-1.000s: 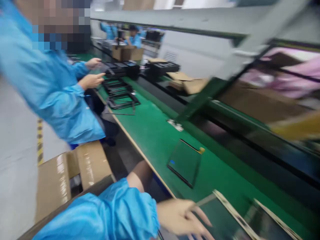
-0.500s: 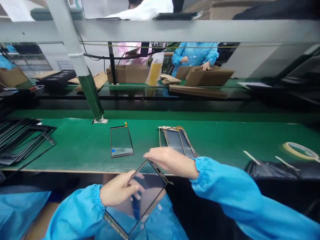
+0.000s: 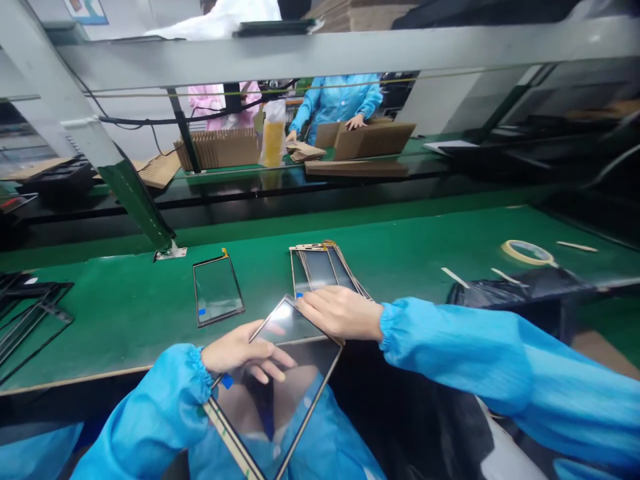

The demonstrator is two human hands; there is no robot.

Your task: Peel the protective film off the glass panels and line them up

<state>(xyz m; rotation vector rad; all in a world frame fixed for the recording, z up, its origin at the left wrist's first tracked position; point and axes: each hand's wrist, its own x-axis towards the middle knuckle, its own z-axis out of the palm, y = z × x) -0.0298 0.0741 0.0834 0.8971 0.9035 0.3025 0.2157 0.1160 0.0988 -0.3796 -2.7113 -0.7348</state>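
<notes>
Both my hands hold one glossy glass panel (image 3: 280, 393) tilted over my lap at the green bench's near edge. My left hand (image 3: 245, 350) grips its left edge, fingers spread across the surface, next to a small blue tab. My right hand (image 3: 340, 312) grips its top right corner. Just beyond my right hand lies a fanned stack of similar panels (image 3: 323, 267) on the green bench (image 3: 410, 253). A single panel (image 3: 217, 298) with a blue tab lies flat to the left of the stack.
Black frames (image 3: 27, 313) lie at the bench's left end. A tape roll (image 3: 527, 252), thin sticks and a black bag (image 3: 500, 293) sit at the right. A slanted post (image 3: 135, 200) stands behind the single panel. Across the line, people in blue and pink coats handle cardboard boxes (image 3: 370, 137).
My view swung from the left along the bench to straight ahead. My hands took up the glass panel and now hold it slightly higher and closer to the stack.
</notes>
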